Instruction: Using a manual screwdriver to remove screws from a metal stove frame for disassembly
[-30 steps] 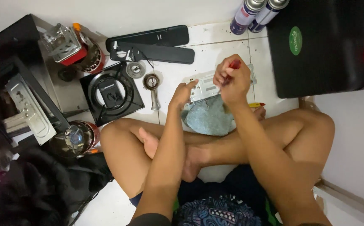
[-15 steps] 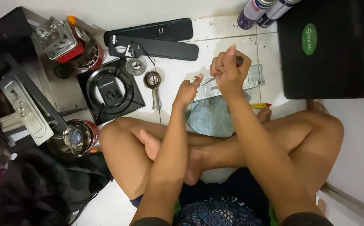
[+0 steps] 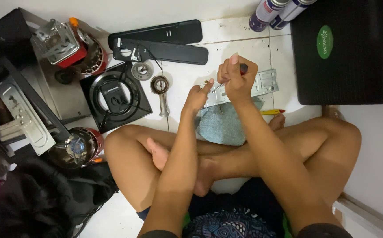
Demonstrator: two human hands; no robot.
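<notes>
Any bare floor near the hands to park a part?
Bare tile lies between the long black panel, the burner pipe and the left hand. Another strip runs from the metal bracket to the black case. Left of the black square plate it is crowded.

Both hands (image 3: 218, 86) work a screwdriver (image 3: 243, 68) on a metal bracket (image 3: 264, 83).

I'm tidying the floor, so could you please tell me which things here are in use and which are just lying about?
In use:
right hand gripping a screwdriver
left hand steadying the metal bracket
blue cloth beneath it

Lying about:
black burner plate
two black strips
spray cans
black case
</notes>
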